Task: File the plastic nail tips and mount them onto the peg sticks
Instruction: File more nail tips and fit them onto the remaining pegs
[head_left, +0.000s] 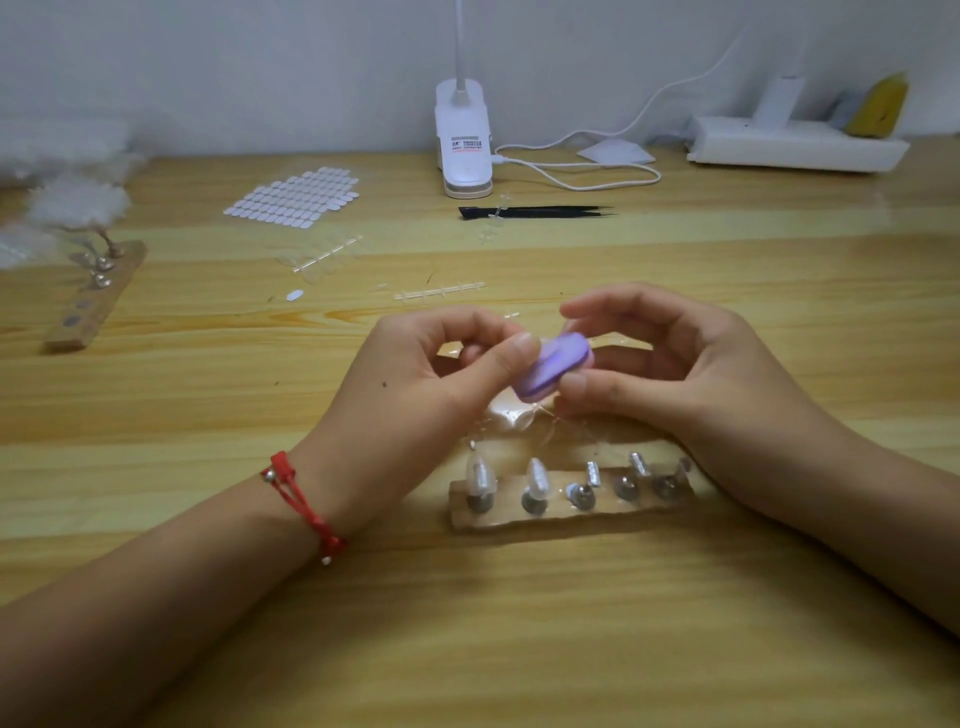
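Filing block (553, 371), purple and oval, sits tilted in the grip of our right hand (691, 374), pinched between the thumb below and the curled fingers above. Our left hand (415, 379) meets it from the other side, fingers curled and thumb tip against the block's left end. Whether that grip pinches a nail tip there we cannot tell, since the spot is hidden behind the thumb. A red cord bracelet (301, 499) circles the left wrist.

Directly under the two grips a clear plastic nail-tip strip (511, 418) lies on the table (519, 649). Just nearer to us than the grips stands a wooden peg holder (519, 519) with five peg sticks. The two on the left-hand side each carry a clear nail tip (478, 475), and the other three are bare.

Beyond the grips lies a stripped plastic runner (439, 292). Farther off are black tweezers (535, 211), a white clip lamp (464, 145) and a sheet of oval adhesive tabs (293, 197). Well out past the left grip is a second wooden holder (96, 296).
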